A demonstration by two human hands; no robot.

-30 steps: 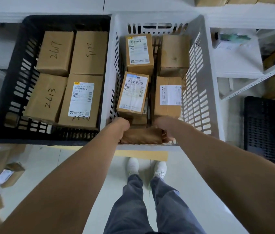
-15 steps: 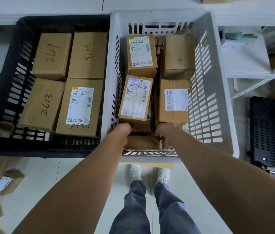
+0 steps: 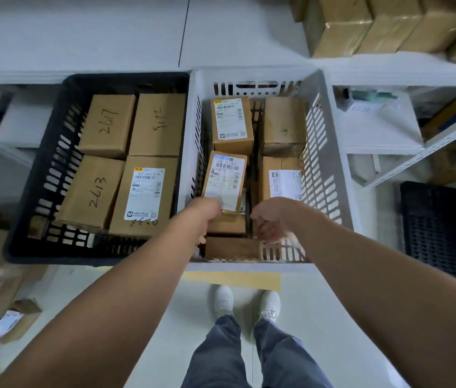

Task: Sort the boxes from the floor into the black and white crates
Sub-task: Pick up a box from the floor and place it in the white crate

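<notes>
Down low, white shoes stood on the floor, loose boxes at the left edge. Both arms reached into the white crate. Left hand was curled at the near end of a tilted labelled box; actual grip couldn't be told. Right hand was loosely curled, holding nothing visible, just above a plain box lying against the crate's near wall. Three more boxes sat further in the white crate. Black crate, touching it on the left, held four boxes, marked 2613, 2617. Stacked boxes stood on the shelf behind.
</notes>
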